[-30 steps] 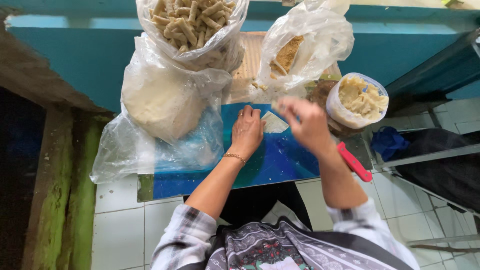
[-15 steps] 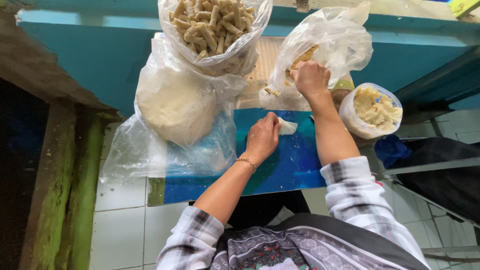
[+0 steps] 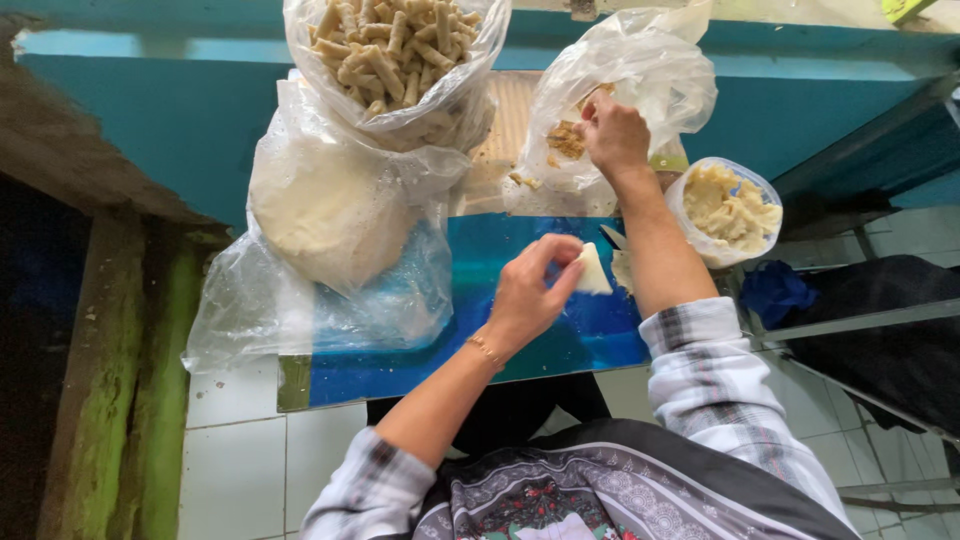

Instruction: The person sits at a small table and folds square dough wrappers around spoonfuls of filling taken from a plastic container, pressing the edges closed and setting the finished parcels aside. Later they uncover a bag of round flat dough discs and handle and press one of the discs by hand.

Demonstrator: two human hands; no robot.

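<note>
My left hand pinches a small white sheet of wrapper dough just above a blue board. My right hand reaches into a clear plastic bag that holds brownish filling, with its fingers closed at the filling. A metal knife tip shows beside my right forearm.
A clear bag of rolled, fried sticks stands at the back. A bag with a stack of round white wrappers lies at the left of the board. A plastic tub of pale dough pieces sits at the right. White tiles lie below.
My right hand went from the board up into the filling bag. My left hand lifted the white wrapper off the board and now pinches it.
</note>
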